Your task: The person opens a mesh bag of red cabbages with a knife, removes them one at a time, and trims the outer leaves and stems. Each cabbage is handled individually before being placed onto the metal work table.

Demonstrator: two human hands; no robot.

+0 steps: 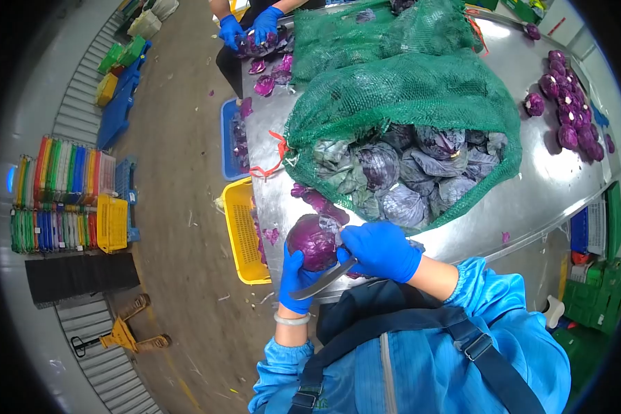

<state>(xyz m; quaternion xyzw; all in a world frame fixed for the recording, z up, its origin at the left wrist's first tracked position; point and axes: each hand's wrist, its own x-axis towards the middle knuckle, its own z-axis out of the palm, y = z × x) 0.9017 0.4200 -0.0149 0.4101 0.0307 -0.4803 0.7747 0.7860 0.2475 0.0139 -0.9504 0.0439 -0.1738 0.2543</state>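
A shiny red cabbage point(310, 243) rests in my left hand point(294, 281), whose gloved fingers wrap its lower left side. My right hand point(383, 250), also in a blue glove, closes around the handle of a knife point(326, 281). The curved blade points down to the left, below the cabbage and over my left hand. My right fingertips are close against the cabbage's right side; whether they pinch a leaf is hidden. Peeled purple leaves point(321, 203) lie just beyond it. An opened green mesh bag point(400, 90) full of unpeeled cabbages point(379, 165) lies in front of my hands.
A metal table point(531, 186) carries the bag and a group of trimmed cabbages point(566, 103) at right. Yellow point(236, 234) and blue point(229, 152) crates with leaves stand at its left edge. Across the table, a co-worker's gloved hands point(265, 26) hold a cabbage. A pallet jack point(121, 337) stands lower left.
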